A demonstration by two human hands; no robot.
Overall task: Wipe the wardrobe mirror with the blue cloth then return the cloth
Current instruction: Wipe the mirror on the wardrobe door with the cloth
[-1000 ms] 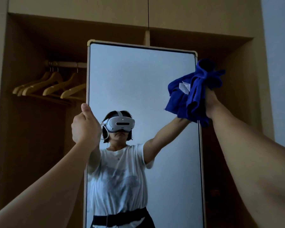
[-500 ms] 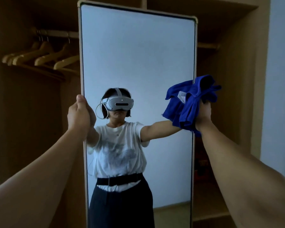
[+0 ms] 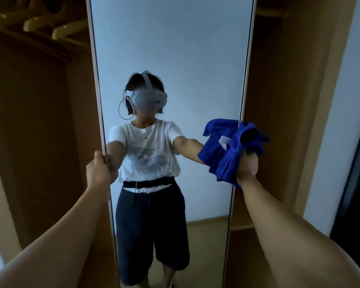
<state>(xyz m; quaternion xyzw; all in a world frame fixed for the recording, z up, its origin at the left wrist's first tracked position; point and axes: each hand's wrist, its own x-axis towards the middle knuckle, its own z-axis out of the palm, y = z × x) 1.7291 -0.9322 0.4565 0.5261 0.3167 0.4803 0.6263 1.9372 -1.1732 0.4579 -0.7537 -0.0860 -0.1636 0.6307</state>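
Gripping firmly, the right hand (image 3: 246,166) has its fingers curled round the bunched blue cloth (image 3: 230,149), which it presses against the right edge of the wardrobe mirror (image 3: 175,48), partly on the glass and partly overlapping the frame. The left hand (image 3: 99,172) is wrapped round the mirror's left edge at about the same height, thumb on the front of the frame, steadying the panel.

Compared with a second ago, the cloth has come down the right side from near the mirror's top right corner to about mid-height, and the left hand has slid down the opposite edge with it. The view has dropped too, so the top of the mirror is now out of sight and only the lower ends of the wooden hangers (image 3: 50,23) show at the upper left. I judge the wiping to be midway: the upper right strip looks covered, the lower half is yet to do, and returning the cloth comes after that.

A small pale tag (image 3: 223,140) shows on the cloth, but any print on it is too small to read. No other writing is visible.
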